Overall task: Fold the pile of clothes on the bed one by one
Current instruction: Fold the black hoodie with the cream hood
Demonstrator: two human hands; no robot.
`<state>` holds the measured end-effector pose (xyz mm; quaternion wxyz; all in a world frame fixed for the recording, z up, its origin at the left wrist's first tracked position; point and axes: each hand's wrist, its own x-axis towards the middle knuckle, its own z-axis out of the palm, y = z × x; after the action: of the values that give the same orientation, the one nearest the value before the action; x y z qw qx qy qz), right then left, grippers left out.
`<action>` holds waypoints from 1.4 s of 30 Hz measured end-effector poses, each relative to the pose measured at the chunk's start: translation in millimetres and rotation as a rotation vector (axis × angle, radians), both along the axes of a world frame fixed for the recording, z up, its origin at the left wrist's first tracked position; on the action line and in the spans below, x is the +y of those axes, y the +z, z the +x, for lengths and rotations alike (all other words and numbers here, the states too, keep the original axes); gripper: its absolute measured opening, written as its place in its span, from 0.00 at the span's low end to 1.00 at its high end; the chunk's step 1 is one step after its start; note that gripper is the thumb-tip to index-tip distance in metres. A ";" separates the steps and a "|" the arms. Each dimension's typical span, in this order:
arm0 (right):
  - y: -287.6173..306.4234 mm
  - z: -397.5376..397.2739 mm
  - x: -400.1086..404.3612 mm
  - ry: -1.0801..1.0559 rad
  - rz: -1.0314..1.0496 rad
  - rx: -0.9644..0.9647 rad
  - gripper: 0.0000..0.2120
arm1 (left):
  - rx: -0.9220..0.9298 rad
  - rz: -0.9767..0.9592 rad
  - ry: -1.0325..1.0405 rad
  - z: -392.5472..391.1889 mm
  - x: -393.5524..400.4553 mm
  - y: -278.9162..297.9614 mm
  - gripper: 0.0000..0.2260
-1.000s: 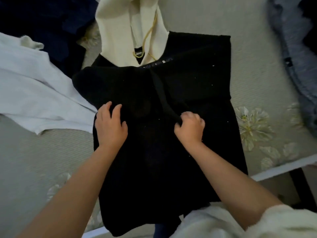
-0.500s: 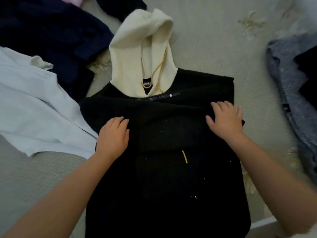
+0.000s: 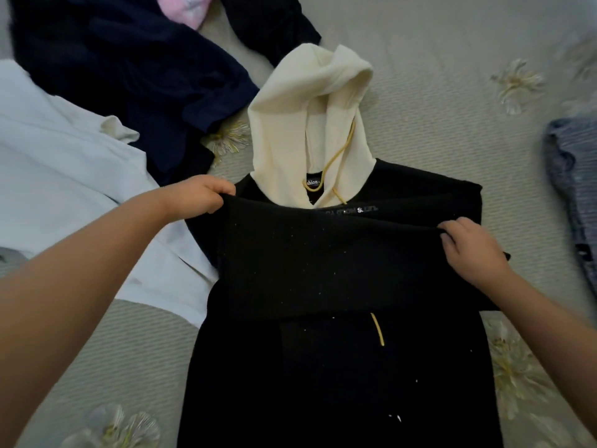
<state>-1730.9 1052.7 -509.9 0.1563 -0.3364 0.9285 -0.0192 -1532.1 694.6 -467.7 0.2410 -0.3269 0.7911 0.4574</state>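
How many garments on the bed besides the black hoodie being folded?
5 visible: white garment left, navy knit upper left, pink item top, dark piece top centre, grey-blue knit right edge. More may be hidden underneath or off-frame.

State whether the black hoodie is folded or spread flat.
Partly folded: both hands, left and right, grip a doubled band across the black hoodie; hood still extended.

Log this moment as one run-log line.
step: folding black hoodie | left hand: grips fold's left corner | right hand: grips fold's right edge | cream hood: flat on bed
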 end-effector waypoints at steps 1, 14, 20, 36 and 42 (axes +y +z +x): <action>-0.1 -1.6 -3.6 0.024 0.002 0.020 0.11 | -0.015 0.003 -0.038 1.5 -3.1 1.3 0.12; -20.6 16.1 -51.8 0.095 -0.043 0.263 0.17 | -0.162 -1.006 -0.347 35.4 1.9 -57.7 0.09; -31.1 17.7 -51.3 0.077 0.055 0.146 0.27 | 0.089 -1.051 0.023 54.3 22.4 -71.9 0.19; 0.3 -26.1 -161.9 0.328 -0.237 0.196 0.17 | 0.045 -0.693 0.152 -37.7 30.9 -107.8 0.28; 8.1 -69.8 -272.5 0.417 -0.404 0.270 0.14 | 0.035 -0.726 0.116 -35.0 19.3 -125.8 0.28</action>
<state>-1800.7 780.2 -501.8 -0.0378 -0.5429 0.8294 -0.1257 -1567.1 713.9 -593.5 0.0696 -0.4278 0.8859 0.1652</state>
